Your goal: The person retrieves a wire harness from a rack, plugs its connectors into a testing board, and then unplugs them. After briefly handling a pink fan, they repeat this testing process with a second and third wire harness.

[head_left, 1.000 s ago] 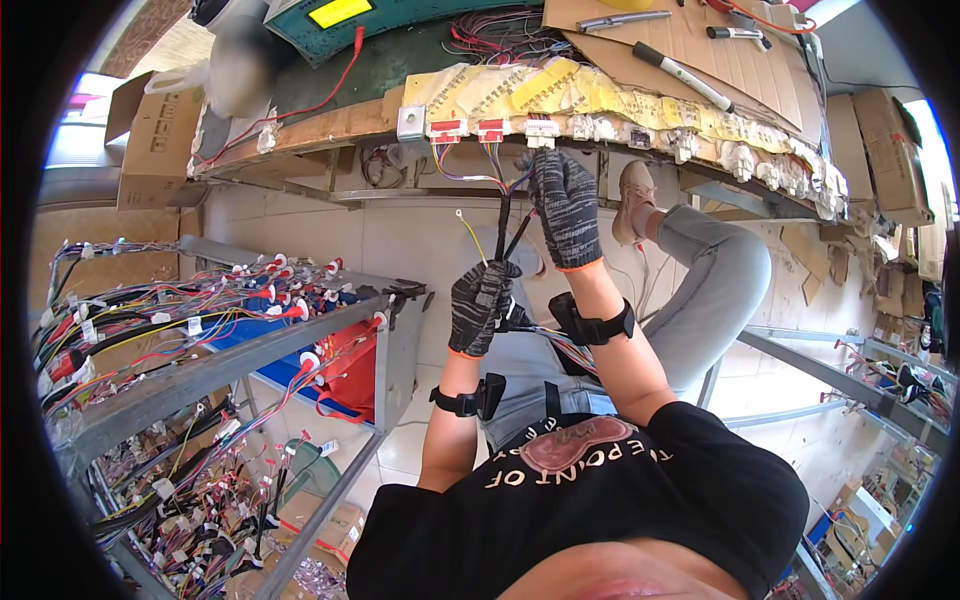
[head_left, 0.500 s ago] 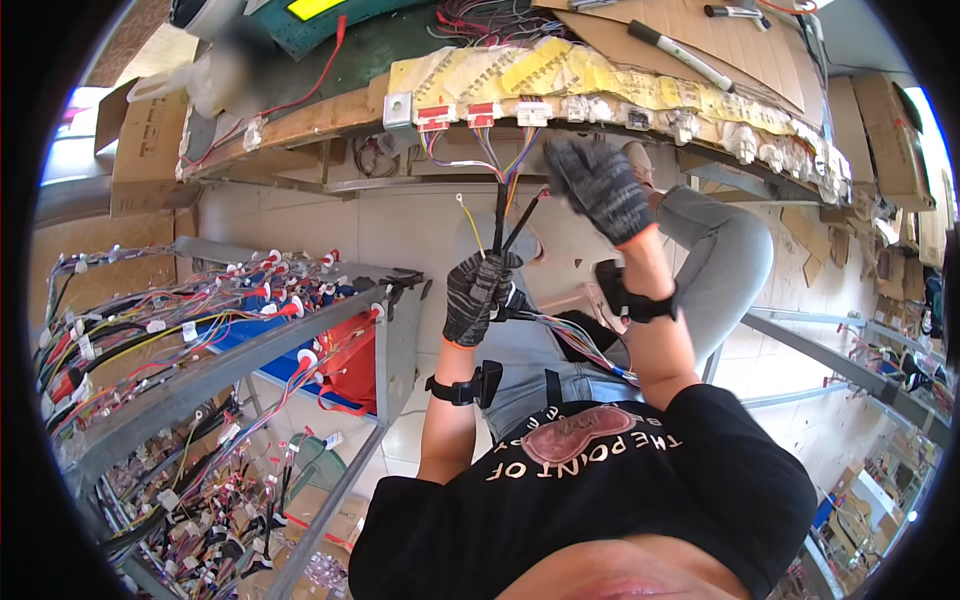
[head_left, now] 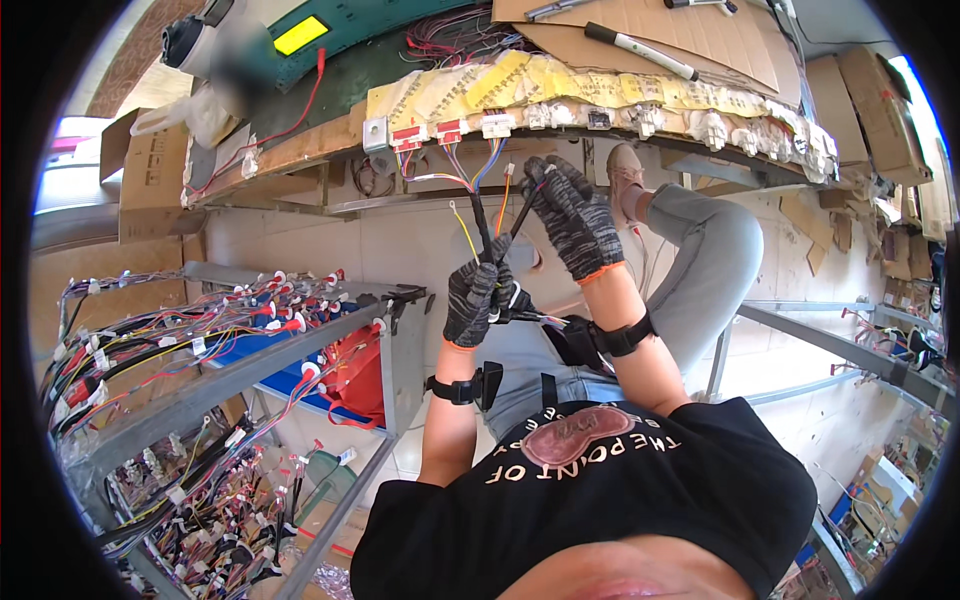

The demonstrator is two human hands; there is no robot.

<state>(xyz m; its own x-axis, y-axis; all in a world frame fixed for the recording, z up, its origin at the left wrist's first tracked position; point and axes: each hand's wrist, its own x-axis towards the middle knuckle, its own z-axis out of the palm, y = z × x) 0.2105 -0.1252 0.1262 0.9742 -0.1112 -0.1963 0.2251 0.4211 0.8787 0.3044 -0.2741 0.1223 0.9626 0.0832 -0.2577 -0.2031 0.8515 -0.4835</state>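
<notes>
My left hand (head_left: 475,303), in a dark grey knit glove, is closed around the trunk of a black-sleeved wiring harness (head_left: 480,222). At the harness's far end, two red connectors and a white connector (head_left: 496,126) sit at the edge of the bench. A yellow wire (head_left: 463,228) with a ring terminal and an orange wire (head_left: 502,203) with a small white plug stick up from my left hand. My right hand (head_left: 578,222), gloved alike, pinches the end of a thin black-sleeved branch (head_left: 522,214); the fingers partly hide its tip.
Yellow labels (head_left: 600,82) and several white connector sockets line the bench edge. On the bench lie a marker (head_left: 640,52), cardboard and a teal device (head_left: 310,45) with a lit screen. A metal rack (head_left: 250,370) loaded with harnesses stands left; another frame (head_left: 850,335) is right.
My right hand has come down and left from beside the connectors and now grips the thin black branch. The orange wire's white plug has come into view. My left hand keeps its hold.
</notes>
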